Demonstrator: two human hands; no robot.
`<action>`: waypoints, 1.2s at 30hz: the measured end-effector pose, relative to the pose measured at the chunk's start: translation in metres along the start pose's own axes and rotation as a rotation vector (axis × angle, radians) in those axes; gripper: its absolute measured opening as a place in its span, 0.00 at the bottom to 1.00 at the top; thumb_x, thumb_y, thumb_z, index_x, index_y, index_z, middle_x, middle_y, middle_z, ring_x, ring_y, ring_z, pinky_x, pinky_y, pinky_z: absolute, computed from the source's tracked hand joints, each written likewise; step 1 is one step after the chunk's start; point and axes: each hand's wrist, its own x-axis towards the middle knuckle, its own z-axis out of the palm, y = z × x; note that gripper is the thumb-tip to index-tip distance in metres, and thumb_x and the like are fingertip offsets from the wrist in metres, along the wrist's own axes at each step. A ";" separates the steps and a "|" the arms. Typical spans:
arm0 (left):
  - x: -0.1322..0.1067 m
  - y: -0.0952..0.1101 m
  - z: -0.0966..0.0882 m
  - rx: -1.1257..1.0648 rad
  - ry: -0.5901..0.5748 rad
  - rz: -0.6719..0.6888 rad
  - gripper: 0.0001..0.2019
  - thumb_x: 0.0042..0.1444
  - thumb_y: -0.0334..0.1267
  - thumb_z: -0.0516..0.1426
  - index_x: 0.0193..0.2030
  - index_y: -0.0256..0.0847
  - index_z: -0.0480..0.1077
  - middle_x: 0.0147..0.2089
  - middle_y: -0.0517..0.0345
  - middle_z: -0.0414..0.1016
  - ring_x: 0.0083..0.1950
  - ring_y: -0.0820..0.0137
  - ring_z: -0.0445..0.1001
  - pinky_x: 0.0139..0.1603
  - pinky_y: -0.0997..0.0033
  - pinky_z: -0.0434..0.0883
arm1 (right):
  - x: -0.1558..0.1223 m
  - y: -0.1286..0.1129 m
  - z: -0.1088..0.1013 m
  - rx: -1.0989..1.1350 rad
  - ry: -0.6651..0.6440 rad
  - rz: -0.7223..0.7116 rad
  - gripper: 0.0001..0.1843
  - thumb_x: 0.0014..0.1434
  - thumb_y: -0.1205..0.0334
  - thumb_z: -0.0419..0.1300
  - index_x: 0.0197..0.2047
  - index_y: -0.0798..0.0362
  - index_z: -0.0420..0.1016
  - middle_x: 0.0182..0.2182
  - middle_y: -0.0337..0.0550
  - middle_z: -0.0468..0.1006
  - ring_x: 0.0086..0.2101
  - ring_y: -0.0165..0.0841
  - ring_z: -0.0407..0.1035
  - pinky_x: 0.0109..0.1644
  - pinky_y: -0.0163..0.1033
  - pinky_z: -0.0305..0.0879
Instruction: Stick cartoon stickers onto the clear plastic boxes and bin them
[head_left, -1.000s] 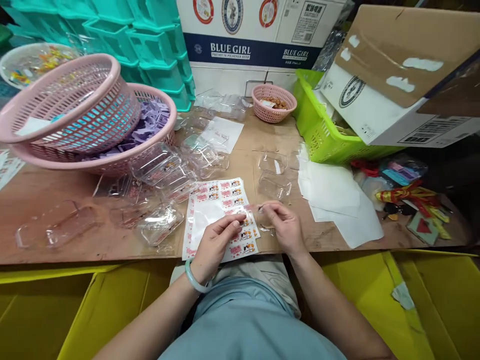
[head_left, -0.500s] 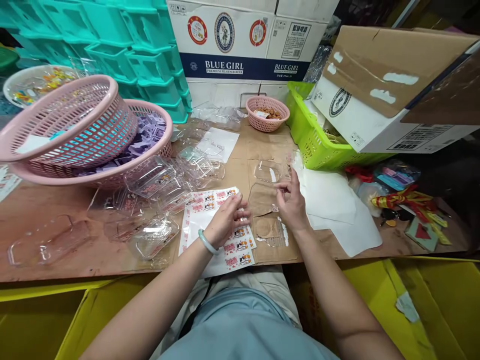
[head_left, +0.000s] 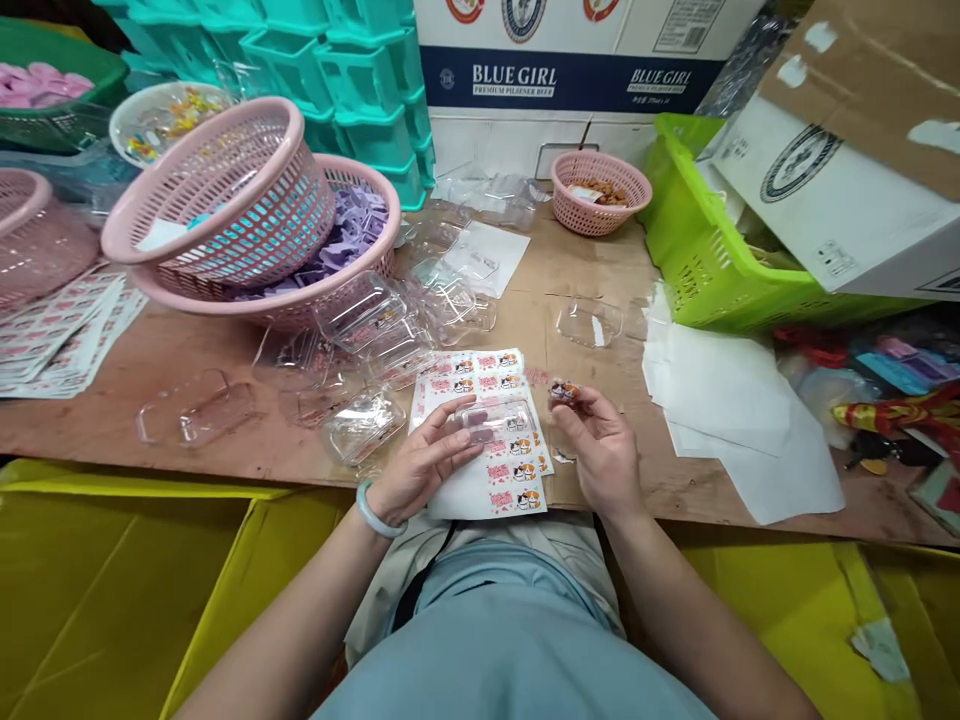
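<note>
My left hand (head_left: 429,458) is closed on a small clear plastic box (head_left: 501,420), fingers and thumb on its left end. Beneath the box lies a sheet of stickers (head_left: 516,498) printed with cats and pink lettering; part of its backing is bare white. To the right, my right hand (head_left: 606,455) pinches a cat sticker (head_left: 564,392) between thumb and fingertips, apart from the box. A loose pile of clear plastic boxes (head_left: 367,420) lies left of the sheet. Another clear piece (head_left: 589,322) rests on the cardboard beyond my right hand.
Pink baskets (head_left: 255,210) with purple pieces stand at left, near more sticker sheets (head_left: 60,330). A small pink basket (head_left: 600,195) sits at the back. On the right are white papers (head_left: 750,420), a green basket (head_left: 697,250) and a carton (head_left: 847,200).
My left hand has taken hold of a clear box and brought it over the sticker sheet. My right hand now holds a cat sticker. The view has swung left and down.
</note>
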 end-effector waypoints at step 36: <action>0.003 -0.008 -0.011 0.007 -0.010 0.000 0.31 0.48 0.35 0.68 0.60 0.45 0.68 0.45 0.54 0.76 0.49 0.68 0.75 0.55 0.65 0.69 | -0.003 -0.027 0.022 0.053 -0.255 0.503 0.20 0.45 0.45 0.71 0.26 0.54 0.74 0.19 0.38 0.76 0.20 0.26 0.65 0.25 0.32 0.62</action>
